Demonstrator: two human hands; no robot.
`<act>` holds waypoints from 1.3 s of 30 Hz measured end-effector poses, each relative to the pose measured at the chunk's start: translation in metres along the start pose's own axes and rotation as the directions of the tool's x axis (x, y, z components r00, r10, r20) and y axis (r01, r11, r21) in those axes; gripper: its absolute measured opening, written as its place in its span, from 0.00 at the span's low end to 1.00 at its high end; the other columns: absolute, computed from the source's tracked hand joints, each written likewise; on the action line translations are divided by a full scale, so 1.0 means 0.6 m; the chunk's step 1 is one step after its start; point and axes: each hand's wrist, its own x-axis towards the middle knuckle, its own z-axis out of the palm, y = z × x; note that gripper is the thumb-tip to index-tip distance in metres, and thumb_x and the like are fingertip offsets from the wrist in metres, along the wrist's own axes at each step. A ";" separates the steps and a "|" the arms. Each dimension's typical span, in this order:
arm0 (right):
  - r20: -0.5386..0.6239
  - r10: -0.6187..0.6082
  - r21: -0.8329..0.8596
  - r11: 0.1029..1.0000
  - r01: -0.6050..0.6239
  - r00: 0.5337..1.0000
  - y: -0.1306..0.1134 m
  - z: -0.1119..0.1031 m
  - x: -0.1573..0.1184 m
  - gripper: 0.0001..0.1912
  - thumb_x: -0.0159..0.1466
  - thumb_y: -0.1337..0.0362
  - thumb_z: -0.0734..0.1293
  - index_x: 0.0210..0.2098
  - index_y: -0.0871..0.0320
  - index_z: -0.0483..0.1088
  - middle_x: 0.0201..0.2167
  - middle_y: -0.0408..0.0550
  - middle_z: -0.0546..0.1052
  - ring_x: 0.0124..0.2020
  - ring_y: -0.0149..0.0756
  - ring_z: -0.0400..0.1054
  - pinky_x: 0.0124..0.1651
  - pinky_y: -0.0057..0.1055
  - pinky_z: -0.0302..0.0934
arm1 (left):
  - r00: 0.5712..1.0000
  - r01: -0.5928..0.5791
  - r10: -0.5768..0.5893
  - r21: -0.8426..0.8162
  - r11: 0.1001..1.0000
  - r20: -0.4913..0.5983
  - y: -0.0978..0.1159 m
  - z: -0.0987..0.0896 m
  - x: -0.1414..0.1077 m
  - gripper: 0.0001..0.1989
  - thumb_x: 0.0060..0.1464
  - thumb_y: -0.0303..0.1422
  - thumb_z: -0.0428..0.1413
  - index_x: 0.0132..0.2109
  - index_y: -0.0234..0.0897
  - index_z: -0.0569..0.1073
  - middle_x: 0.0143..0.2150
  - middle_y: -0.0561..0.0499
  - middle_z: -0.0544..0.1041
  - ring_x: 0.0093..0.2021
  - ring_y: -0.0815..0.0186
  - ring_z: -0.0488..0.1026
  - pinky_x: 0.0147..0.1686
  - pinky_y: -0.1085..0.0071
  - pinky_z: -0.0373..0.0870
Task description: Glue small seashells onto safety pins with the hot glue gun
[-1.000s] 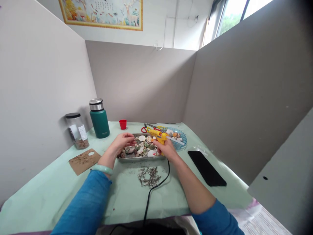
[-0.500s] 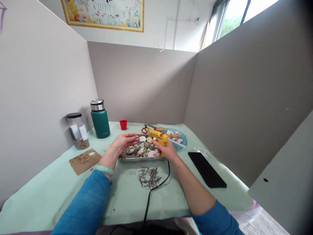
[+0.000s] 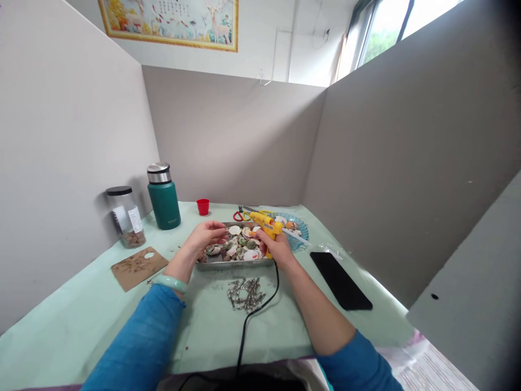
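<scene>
My right hand [image 3: 278,248] is closed around the yellow glue gun [image 3: 266,222], which has a pale glue stick poking from its back end. The gun is above the right part of a metal tray [image 3: 235,265] full of mixed shells [image 3: 240,247]. Over the tray's left side is my left hand [image 3: 209,234], fingers bent together with the tips towards the gun. Whatever those fingertips pinch is too small to make out. A black cord runs from the gun's handle to the table's front edge. Small metal clips [image 3: 246,295] lie heaped in front of the tray.
On the left stand a green flask [image 3: 163,203], a lidded jar [image 3: 126,217] and a brown card [image 3: 138,268]. Behind the tray are a red cup [image 3: 202,207] and scissors [image 3: 239,215]. A blue glass plate [image 3: 303,231] holds more shells. A black slab [image 3: 341,281] lies right.
The small shell seen at my left fingertips earlier no longer shows clearly. My right hand keeps its grip on the glue gun. The whole view has shifted slightly.
</scene>
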 end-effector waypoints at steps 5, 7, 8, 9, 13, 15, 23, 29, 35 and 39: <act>-0.047 0.021 -0.014 1.000 -0.022 0.999 0.001 -0.001 0.003 0.18 0.56 0.51 0.66 0.27 0.62 0.72 0.10 0.39 0.65 0.12 0.26 0.57 0.17 0.25 0.55 | 0.993 0.036 -0.080 0.434 0.900 0.083 -0.009 0.004 0.001 0.12 0.39 0.33 0.63 0.33 0.32 0.73 0.18 0.56 0.70 0.18 0.72 0.67 0.17 0.76 0.61; -0.046 0.021 -0.035 0.999 -0.023 0.999 0.001 -0.001 0.002 0.18 0.56 0.51 0.66 0.27 0.62 0.72 0.10 0.39 0.65 0.12 0.26 0.57 0.17 0.25 0.55 | 0.965 0.062 -0.179 0.500 0.864 0.189 -0.015 0.012 -0.001 0.14 0.38 0.35 0.63 0.34 0.32 0.74 0.20 0.54 0.72 0.21 0.69 0.70 0.20 0.74 0.65; -0.043 0.020 -0.047 0.999 -0.022 0.999 0.001 0.000 0.001 0.18 0.56 0.51 0.66 0.27 0.62 0.72 0.11 0.39 0.65 0.12 0.26 0.57 0.17 0.25 0.55 | 0.949 0.068 -0.215 0.517 0.853 0.230 -0.019 0.017 -0.001 0.14 0.38 0.35 0.62 0.34 0.32 0.74 0.21 0.53 0.74 0.23 0.67 0.72 0.22 0.73 0.67; -0.039 0.020 -0.057 0.998 -0.022 0.999 0.000 0.000 0.001 0.17 0.56 0.51 0.66 0.27 0.61 0.71 0.11 0.39 0.65 0.12 0.27 0.57 0.18 0.25 0.56 | 0.939 0.067 -0.234 0.533 0.843 0.252 -0.024 0.022 -0.001 0.14 0.39 0.34 0.62 0.35 0.32 0.75 0.23 0.52 0.76 0.25 0.66 0.73 0.24 0.73 0.68; -0.039 0.027 -0.075 0.997 -0.030 0.999 -0.004 0.001 -0.001 0.17 0.55 0.51 0.66 0.27 0.60 0.71 0.10 0.38 0.65 0.12 0.27 0.58 0.18 0.25 0.57 | 0.979 -0.034 -0.122 0.714 0.699 0.166 -0.037 0.038 0.010 0.11 0.41 0.27 0.60 0.37 0.34 0.76 0.30 0.49 0.79 0.31 0.63 0.76 0.32 0.71 0.70; -0.038 0.041 -0.079 0.996 -0.044 0.998 -0.005 0.001 -0.001 0.17 0.55 0.51 0.66 0.28 0.60 0.71 0.11 0.38 0.66 0.12 0.27 0.58 0.18 0.25 0.57 | 0.996 -0.069 -0.005 0.782 0.620 0.092 -0.037 0.039 0.017 0.12 0.40 0.24 0.59 0.37 0.33 0.76 0.34 0.46 0.79 0.36 0.60 0.76 0.37 0.70 0.70; -0.034 0.042 -0.064 0.997 -0.044 0.999 0.001 0.003 0.001 0.16 0.55 0.52 0.66 0.29 0.61 0.71 0.10 0.38 0.65 0.12 0.27 0.57 0.16 0.25 0.56 | 0.993 -0.060 -0.030 0.726 0.685 0.110 -0.021 0.030 0.009 0.10 0.49 0.30 0.54 0.39 0.33 0.75 0.24 0.50 0.76 0.25 0.65 0.74 0.28 0.72 0.69; -0.026 0.026 -0.088 0.996 -0.028 0.999 0.000 0.005 0.000 0.16 0.55 0.52 0.66 0.28 0.61 0.71 0.11 0.38 0.64 0.12 0.27 0.58 0.17 0.25 0.58 | 0.961 -0.004 -0.172 0.630 0.776 0.218 -0.030 0.048 0.003 0.08 0.46 0.30 0.56 0.36 0.33 0.74 0.29 0.48 0.78 0.29 0.64 0.76 0.26 0.74 0.70; -0.019 0.038 -0.087 0.995 -0.040 0.999 0.003 0.004 0.001 0.17 0.55 0.50 0.66 0.27 0.61 0.70 0.11 0.39 0.64 0.12 0.27 0.58 0.17 0.26 0.60 | 0.996 -0.082 0.082 0.801 0.593 0.042 -0.017 0.015 0.022 0.13 0.48 0.30 0.54 0.42 0.36 0.75 0.36 0.46 0.79 0.33 0.64 0.75 0.32 0.74 0.68; -0.004 0.032 -0.075 0.997 -0.033 0.999 0.004 0.004 0.001 0.18 0.54 0.50 0.66 0.29 0.61 0.70 0.12 0.39 0.65 0.13 0.27 0.58 0.17 0.26 0.60 | 0.991 -0.056 0.129 0.956 0.286 0.020 -0.009 -0.015 0.019 0.09 0.43 0.29 0.57 0.34 0.41 0.78 0.36 0.47 0.79 0.38 0.60 0.74 0.37 0.72 0.66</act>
